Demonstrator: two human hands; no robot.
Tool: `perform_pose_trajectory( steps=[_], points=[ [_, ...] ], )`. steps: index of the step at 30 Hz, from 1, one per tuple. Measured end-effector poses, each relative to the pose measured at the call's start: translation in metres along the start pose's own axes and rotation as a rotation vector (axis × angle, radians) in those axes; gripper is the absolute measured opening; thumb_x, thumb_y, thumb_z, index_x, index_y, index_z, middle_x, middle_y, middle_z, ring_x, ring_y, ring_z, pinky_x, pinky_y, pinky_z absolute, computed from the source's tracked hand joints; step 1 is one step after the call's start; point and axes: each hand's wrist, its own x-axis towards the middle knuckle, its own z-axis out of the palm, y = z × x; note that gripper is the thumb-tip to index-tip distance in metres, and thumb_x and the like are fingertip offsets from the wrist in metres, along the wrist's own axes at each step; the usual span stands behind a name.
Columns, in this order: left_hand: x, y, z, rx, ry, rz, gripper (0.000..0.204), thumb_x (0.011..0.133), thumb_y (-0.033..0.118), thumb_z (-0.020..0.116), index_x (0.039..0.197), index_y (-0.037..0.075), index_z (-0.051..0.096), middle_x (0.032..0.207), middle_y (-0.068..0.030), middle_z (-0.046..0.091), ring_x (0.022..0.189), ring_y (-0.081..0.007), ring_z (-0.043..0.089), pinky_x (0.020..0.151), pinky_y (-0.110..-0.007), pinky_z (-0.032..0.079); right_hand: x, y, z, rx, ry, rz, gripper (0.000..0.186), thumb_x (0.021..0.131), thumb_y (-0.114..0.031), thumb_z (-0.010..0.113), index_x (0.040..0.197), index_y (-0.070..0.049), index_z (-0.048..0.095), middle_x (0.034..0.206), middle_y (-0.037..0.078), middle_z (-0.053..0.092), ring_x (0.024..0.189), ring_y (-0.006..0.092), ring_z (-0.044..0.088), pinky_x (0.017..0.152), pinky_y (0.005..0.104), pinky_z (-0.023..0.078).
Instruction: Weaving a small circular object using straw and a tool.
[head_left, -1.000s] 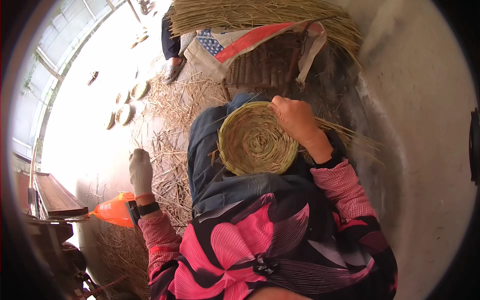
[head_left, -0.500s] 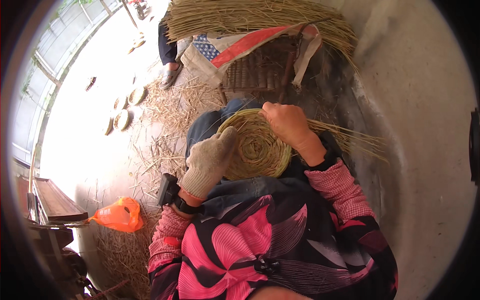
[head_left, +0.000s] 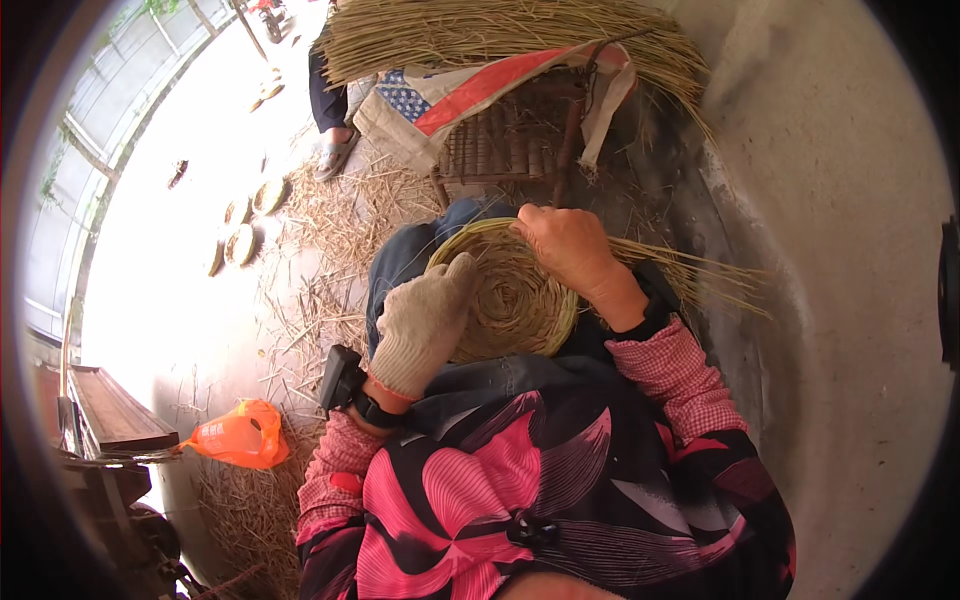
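A round coiled straw basket (head_left: 520, 300) rests on my lap, its hollow facing up. My left hand (head_left: 425, 320), in a pale knit glove, lies over the basket's left rim and grips it. My bare right hand (head_left: 565, 245) is closed on the far rim, where loose straw strands (head_left: 690, 270) trail off to the right. A black device is strapped to my left wrist (head_left: 345, 385).
A woven chair draped with a striped sack (head_left: 500, 110) stands ahead under a big bundle of straw (head_left: 500, 30). Another person's foot (head_left: 335, 150) is at its left. Loose straw litters the ground, with small woven discs (head_left: 245, 230), an orange bag (head_left: 240, 435), and a wall at right.
My left hand came up from the straw on the ground at my left side and settled on the basket's left rim. My right hand stayed on the far rim.
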Motion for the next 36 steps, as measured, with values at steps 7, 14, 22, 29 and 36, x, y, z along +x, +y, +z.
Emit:
perform_pose_trajectory(
  steps=[7, 14, 22, 29, 36],
  points=[
    [0.001, 0.0, -0.002, 0.034, -0.024, -0.006, 0.015, 0.098, 0.025, 0.055, 0.106, 0.012, 0.056, 0.093, -0.0156, 0.069, 0.081, -0.0419, 0.069, 0.065, -0.053, 0.053, -0.001, -0.002, -0.001, 0.016, 0.013, -0.001, 0.022, 0.098, -0.028, 0.062, 0.089, -0.008, 0.058, 0.077, 0.014, 0.069, 0.074, 0.0365, 0.07, 0.062, 0.048, 0.054],
    [0.005, 0.013, 0.009, 0.076, 0.033, -0.033, 0.022, 0.092, 0.021, 0.062, 0.112, 0.012, 0.058, 0.1, -0.0142, 0.068, 0.087, -0.0406, 0.069, 0.069, -0.052, 0.053, -0.001, -0.005, -0.003, -0.004, 0.026, -0.028, 0.022, 0.098, -0.027, 0.063, 0.088, -0.008, 0.056, 0.077, 0.014, 0.068, 0.073, 0.0367, 0.069, 0.061, 0.0478, 0.054],
    [0.025, 0.016, 0.001, -0.182, 0.751, 0.372, 0.052, 0.083, 0.013, 0.07, 0.133, 0.003, 0.059, 0.13, -0.0165, 0.062, 0.114, -0.0372, 0.062, 0.094, -0.046, 0.052, 0.001, -0.028, -0.012, -0.063, 0.105, -0.17, 0.021, 0.094, -0.031, 0.064, 0.088, -0.011, 0.058, 0.079, 0.009, 0.066, 0.069, 0.0311, 0.069, 0.058, 0.0432, 0.054],
    [-0.046, -0.109, -0.054, -1.264, 0.742, -0.067, 0.044, 0.108, 0.03, 0.046, 0.138, -0.001, 0.053, 0.127, -0.0164, 0.065, 0.086, -0.0145, 0.067, 0.057, -0.022, 0.047, 0.004, 0.001, -0.051, -0.117, 0.345, -0.396, 0.024, 0.089, -0.031, 0.069, 0.087, -0.012, 0.053, 0.071, 0.004, 0.054, 0.062, 0.0247, 0.063, 0.054, 0.0376, 0.05],
    [-0.137, -0.207, -0.04, 0.013, 0.307, -0.94, 0.042, 0.102, 0.026, 0.059, 0.136, 0.004, 0.056, 0.107, -0.0155, 0.071, 0.074, -0.0169, 0.068, 0.059, -0.028, 0.052, -0.001, -0.002, -0.035, -0.063, 0.338, -0.439, 0.023, 0.089, -0.03, 0.068, 0.088, -0.013, 0.052, 0.071, 0.004, 0.052, 0.063, 0.0237, 0.062, 0.055, 0.0371, 0.05]
  ],
)
